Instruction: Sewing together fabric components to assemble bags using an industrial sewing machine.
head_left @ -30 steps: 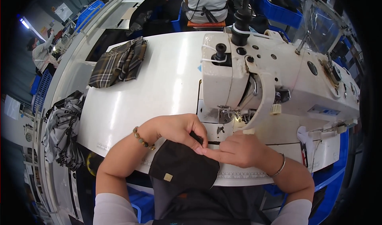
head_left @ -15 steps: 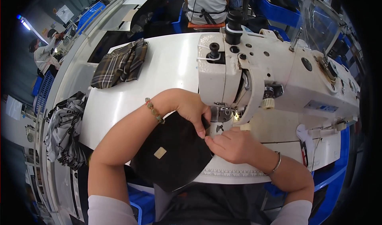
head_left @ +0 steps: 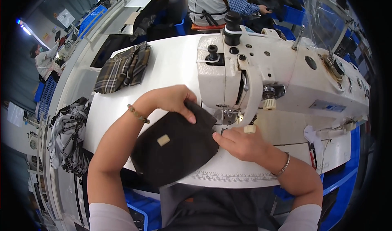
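A black fabric piece (head_left: 179,153) with a small beige label (head_left: 163,140) lies at the near left of the sewing machine, its lower edge reaching past the table's front edge. My left hand (head_left: 177,102) grips its upper edge, thumb on top and fingers hidden beneath. By the fabric's right edge my right hand (head_left: 241,143) is closed, index fingertip and thumb drawn together. A tiny dark bit shows by its fingers; what they hold, if anything, I cannot make out. The white sewing machine (head_left: 222,78) stands just beyond, its needle area close to both hands.
Folded plaid fabric (head_left: 122,67) rests at the table's far left. Crumpled grey plaid fabric (head_left: 69,135) hangs off the left side. A measuring strip (head_left: 228,177) runs along the front edge. Red-and-black snips (head_left: 312,154) lie at right. A co-worker (head_left: 206,4) sits beyond the table.
My left hand has moved left and slightly up with the black fabric, turning it and drawing it away from my right hand. The right hand stays nearly in place; the co-worker's arm now reaches right.
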{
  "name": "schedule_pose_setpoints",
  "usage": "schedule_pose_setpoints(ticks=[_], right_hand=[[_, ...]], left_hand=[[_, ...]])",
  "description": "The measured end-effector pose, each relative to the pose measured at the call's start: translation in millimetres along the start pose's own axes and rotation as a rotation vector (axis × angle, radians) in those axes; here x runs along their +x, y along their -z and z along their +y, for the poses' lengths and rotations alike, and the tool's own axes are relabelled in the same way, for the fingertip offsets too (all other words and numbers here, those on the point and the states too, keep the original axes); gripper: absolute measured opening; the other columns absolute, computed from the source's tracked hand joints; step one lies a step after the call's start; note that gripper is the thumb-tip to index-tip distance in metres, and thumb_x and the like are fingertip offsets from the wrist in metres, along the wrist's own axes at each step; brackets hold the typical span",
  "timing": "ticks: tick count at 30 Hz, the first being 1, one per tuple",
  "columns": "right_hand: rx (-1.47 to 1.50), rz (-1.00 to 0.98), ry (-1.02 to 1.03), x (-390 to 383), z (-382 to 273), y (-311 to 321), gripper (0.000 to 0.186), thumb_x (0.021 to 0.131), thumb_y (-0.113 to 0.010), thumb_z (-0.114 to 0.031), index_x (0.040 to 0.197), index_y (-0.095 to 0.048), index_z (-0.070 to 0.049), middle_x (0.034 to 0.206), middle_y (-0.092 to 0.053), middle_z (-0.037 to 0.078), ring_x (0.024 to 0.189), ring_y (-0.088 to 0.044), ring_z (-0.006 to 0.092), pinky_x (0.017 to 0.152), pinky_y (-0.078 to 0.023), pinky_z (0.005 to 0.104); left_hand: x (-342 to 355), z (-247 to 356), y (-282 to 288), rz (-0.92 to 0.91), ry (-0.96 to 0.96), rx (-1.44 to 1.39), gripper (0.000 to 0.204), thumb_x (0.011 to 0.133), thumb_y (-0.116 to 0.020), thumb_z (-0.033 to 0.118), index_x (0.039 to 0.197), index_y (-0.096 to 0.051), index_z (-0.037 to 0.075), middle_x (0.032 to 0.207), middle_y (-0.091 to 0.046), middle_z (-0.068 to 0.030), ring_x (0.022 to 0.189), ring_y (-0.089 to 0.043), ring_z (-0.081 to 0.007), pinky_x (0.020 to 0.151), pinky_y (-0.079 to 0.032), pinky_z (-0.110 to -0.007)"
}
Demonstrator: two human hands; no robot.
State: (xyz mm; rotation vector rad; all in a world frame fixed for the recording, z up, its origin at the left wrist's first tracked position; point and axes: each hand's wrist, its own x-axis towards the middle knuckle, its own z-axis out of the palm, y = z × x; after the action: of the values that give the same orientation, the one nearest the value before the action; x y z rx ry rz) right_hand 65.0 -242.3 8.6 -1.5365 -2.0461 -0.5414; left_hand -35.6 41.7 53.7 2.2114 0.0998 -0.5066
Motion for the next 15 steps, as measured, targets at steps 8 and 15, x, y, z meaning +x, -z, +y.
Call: schedule_pose_setpoints(ticks=[8,15], right_hand=[[-0.093,-0.216,-0.223,-9,0,-4,0.028,0.081,-0.066,-0.008,0.108,-0.073,-0.01,0.083,-0.063,-0.001,0.077,-0.067,0.0172,0.058,-0.053,0.0334],[0.088,-0.074,-0.315,-5,6,-19,0.019,0.087,-0.065,-0.011,0.104,-0.072,-0.008,0.074,-0.067,0.006,0.062,-0.067,0.0272,0.055,-0.053,0.0407]], left_hand=[[-9,57,-61,0.755,-0.206,0.648,0.029,0.078,-0.074,0.011,0.106,-0.07,0.007,0.098,-0.069,-0.0104,0.097,-0.066,-0.0323,0.079,-0.056,-0.038],[-17,48,-105,0.572,-0.08,0.766,0.028,0.09,-0.067,0.018,0.117,-0.071,0.014,0.121,-0.063,-0.006,0.112,-0.058,-0.0297,0.093,-0.046,-0.05]])
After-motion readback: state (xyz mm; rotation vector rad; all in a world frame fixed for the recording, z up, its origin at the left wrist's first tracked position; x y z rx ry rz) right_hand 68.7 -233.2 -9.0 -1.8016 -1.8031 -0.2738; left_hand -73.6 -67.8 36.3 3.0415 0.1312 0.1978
